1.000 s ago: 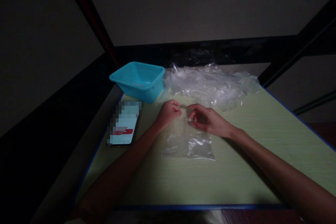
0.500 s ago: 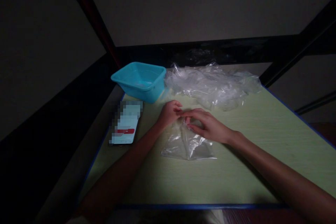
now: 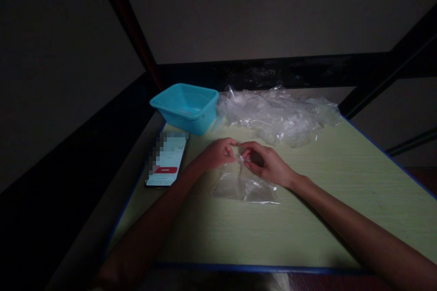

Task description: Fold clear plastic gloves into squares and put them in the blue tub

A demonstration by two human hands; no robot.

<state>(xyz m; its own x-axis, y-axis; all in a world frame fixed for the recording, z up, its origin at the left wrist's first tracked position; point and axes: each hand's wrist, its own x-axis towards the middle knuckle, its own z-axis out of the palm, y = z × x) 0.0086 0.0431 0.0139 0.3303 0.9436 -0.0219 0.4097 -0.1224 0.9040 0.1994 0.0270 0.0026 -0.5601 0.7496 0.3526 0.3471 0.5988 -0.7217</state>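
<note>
Drawn back from overlapping the bare left hand [image 3: 218,153], the bare right hand [image 3: 271,164] pinches the top of a thin, clear plastic bag [image 3: 257,187] on the pale-green wood-grained surface [image 3: 307,232] — left grip, cannot tell — and uneven pulling could tear it or slip it loose.

A pale green wood-grain table [image 3: 324,227] with blue edging stands in dim light, its top brighter than the surroundings. Behind the table rises a dull grey wall [image 3: 266,13], crossed low down by a dark band [image 3: 341,68]. A dark red strip [image 3: 125,18] slants up from beyond the table's far left corner, a black bar [image 3: 375,85] from its far right corner
</note>
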